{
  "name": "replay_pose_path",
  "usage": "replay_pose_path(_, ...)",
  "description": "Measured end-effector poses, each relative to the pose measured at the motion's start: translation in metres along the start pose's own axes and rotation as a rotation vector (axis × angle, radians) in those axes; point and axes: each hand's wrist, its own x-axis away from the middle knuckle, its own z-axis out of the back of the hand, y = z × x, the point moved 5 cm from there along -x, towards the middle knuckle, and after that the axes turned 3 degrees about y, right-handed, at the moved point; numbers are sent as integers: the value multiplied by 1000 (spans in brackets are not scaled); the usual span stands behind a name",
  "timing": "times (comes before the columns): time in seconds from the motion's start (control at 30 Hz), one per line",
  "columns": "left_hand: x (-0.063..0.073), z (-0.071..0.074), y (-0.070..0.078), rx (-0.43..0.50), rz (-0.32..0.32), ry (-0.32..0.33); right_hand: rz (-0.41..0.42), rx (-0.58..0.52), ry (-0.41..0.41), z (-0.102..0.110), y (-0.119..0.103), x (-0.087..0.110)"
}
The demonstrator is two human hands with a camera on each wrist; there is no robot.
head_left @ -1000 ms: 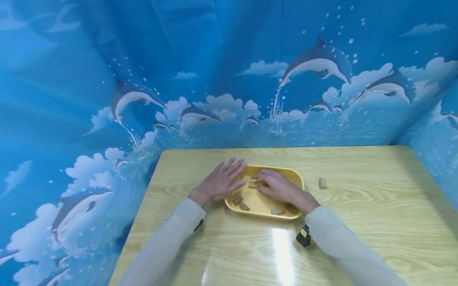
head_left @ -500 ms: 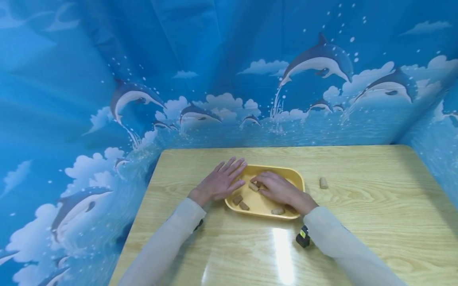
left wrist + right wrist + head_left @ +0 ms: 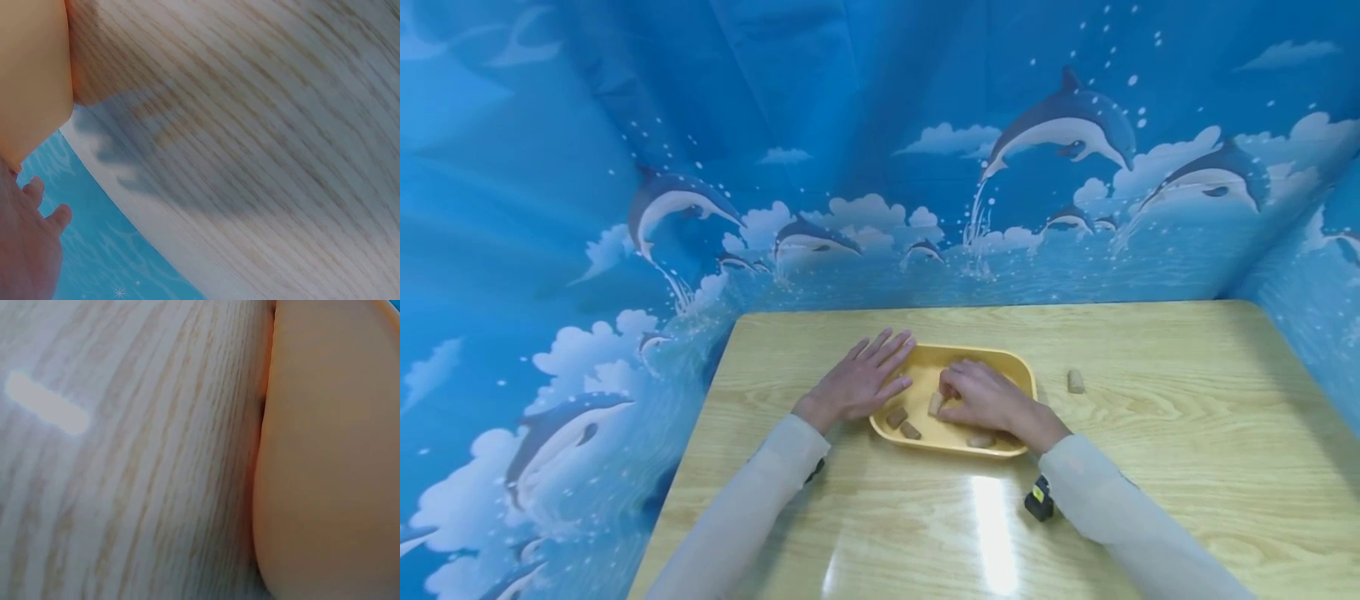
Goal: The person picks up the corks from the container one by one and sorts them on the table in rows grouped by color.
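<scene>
A yellow tray (image 3: 955, 450) lies on the table, holding several small tan corks. My right hand (image 3: 988, 400) reaches into it with curled fingers, and thumb and forefinger pinch a cork (image 3: 936, 404) near the middle. My left hand (image 3: 857, 387) spreads its straight fingers over the tray's left rim and holds nothing. Two darker corks, one of them a cork (image 3: 898, 417) by the left wall, lie below the left thumb. Another cork (image 3: 981, 440) sits at the near side, partly under the right hand. In the right wrist view only the tray's outer wall (image 3: 331, 456) shows, without the hand.
One cork (image 3: 1076, 382) stands apart on the wooden table (image 3: 1172, 433), right of the tray. A blue curtain (image 3: 850, 275) printed with dolphins hangs behind the table and along its left side. A black wrist camera (image 3: 1039, 500) sits under the right sleeve.
The right hand's fingers have curled in around the middle cork, which has turned from lying slantwise to more upright and shifted slightly toward the near side. The left hand has stayed put.
</scene>
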Motion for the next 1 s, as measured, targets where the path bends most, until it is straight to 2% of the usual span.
replay_pose_path(0.13, 0, 0, 0, -2, -1, -3, 25, 14, 18, 0, -3, 2)
replay_pose_path(0.3, 1, 0, 0, -6, 1, -8, 142, 1, 31, -1, -10, 3)
replay_pose_path(0.37, 1, 1, 0, -5, 2, -9, 164, -2, 33, 0, -11, 4)
replay_pose_path(0.7, 0, 0, 0, -7, 0, -10, 99, 6, 3, 1, -10, 8)
replay_pose_path(1.0, 1, 1, 0, 1, -2, -3, 149, 73, -3, -2, -12, 13)
